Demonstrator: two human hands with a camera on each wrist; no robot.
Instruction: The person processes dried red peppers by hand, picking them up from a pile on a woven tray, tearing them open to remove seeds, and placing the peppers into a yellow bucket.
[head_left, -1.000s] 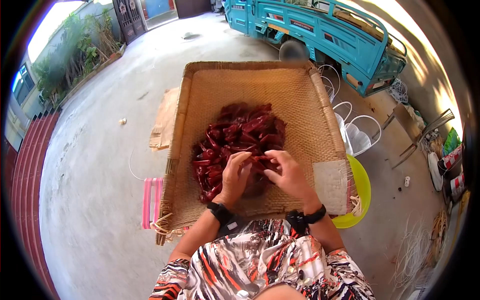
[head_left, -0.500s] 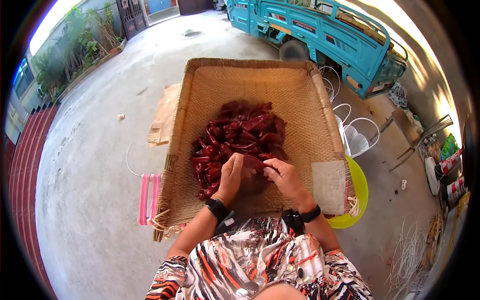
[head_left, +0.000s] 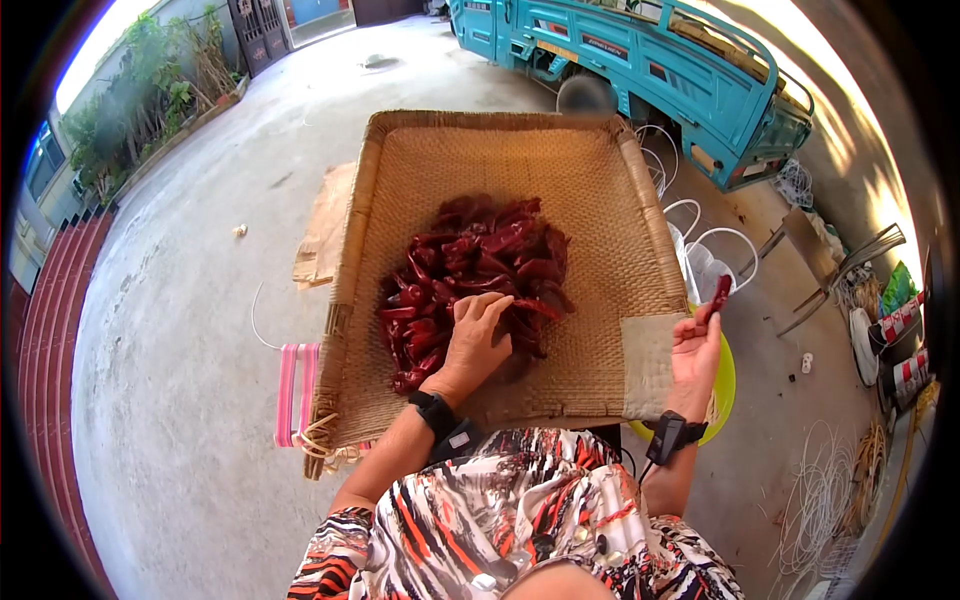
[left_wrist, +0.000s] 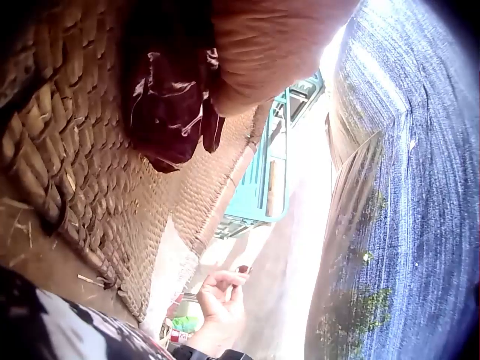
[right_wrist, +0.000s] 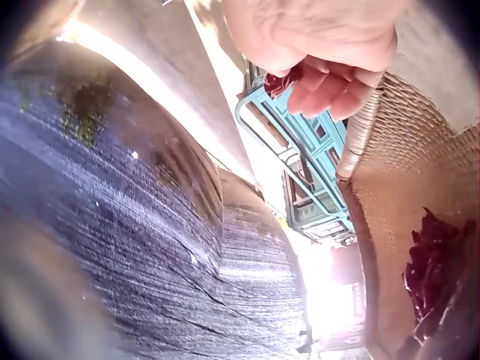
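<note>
Head: the right hand (head_left: 698,358) pinches one pepper (head_left: 720,292) in its fingers beyond the tray (head_left: 600,230); the left hand (head_left: 474,348) bends over the pile (head_left: 480,245), its pinch unclear. Left wrist: fingertips hidden. Right wrist: fingers curled; a light pinch should avoid crushing the pepper.

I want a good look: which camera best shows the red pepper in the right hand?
The head view: the red pepper sticks out of the right hand, mostly uncovered. The right wrist view shows only part of it beside the hand; the left wrist view, a tiny dark bit in the distance.
</note>
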